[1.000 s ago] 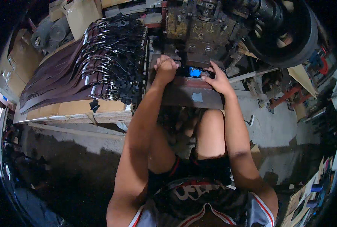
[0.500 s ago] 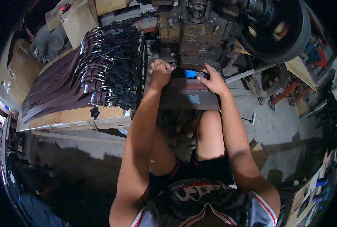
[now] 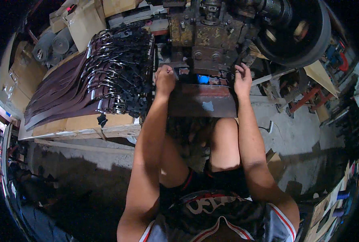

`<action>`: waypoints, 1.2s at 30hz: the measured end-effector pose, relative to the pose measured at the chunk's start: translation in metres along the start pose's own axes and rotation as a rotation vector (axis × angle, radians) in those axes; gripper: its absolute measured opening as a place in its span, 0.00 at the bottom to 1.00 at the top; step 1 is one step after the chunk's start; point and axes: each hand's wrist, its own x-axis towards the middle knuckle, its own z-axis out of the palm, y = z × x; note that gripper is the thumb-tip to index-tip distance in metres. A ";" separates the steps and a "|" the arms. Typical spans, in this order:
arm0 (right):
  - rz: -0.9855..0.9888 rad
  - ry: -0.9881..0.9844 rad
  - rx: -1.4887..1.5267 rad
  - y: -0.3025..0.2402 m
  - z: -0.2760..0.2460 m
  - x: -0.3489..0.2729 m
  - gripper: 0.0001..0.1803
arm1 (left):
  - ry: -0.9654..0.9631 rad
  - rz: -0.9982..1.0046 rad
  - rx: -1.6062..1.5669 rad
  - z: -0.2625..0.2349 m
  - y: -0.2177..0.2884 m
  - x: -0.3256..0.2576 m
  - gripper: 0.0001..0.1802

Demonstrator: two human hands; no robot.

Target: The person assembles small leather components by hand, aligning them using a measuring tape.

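Bright blue, a small piece (image 3: 202,79) is lying upper centre of the frame, its visible patch running longer left to right, between my hands, neither clearly nearer. My left hand (image 3: 165,82) is resting curled (how tightly, and on what, I can't tell from here); my right hand (image 3: 243,80) is hanging loosely spread, seemingly empty. Pale lettering (image 3: 207,205) is crossing the shirt (image 3: 189,222), lower centre.

Grey floor (image 3: 294,121), partly shadowed
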 end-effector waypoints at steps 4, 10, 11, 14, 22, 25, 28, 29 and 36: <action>0.043 0.129 0.060 -0.006 0.002 0.000 0.20 | 0.012 0.036 0.064 0.002 -0.008 0.000 0.06; 0.103 0.242 0.116 0.004 0.001 0.003 0.19 | -0.095 -0.010 0.052 0.005 -0.012 -0.002 0.08; 0.118 0.244 0.142 0.005 0.001 0.003 0.19 | -0.095 -0.009 0.052 0.005 -0.012 -0.002 0.08; 0.107 0.229 0.120 0.012 0.000 0.005 0.20 | -0.137 -0.065 0.029 0.006 -0.006 0.000 0.13; -0.100 -0.507 -0.058 -0.050 0.022 -0.017 0.28 | -0.218 -0.007 0.038 0.000 -0.002 -0.002 0.24; -0.091 -0.784 -0.143 -0.071 0.027 -0.007 0.27 | -0.205 0.025 -0.018 0.003 0.001 -0.002 0.27; 0.076 -0.745 0.205 -0.061 0.032 -0.006 0.25 | -0.238 -0.029 -0.030 0.002 0.005 0.001 0.28; 0.073 -0.746 0.204 -0.056 0.029 -0.005 0.25 | -0.235 -0.029 -0.032 0.002 0.007 0.001 0.28; 0.432 -0.428 0.350 -0.029 -0.004 -0.005 0.24 | -0.286 -0.182 -0.128 -0.005 0.012 0.000 0.28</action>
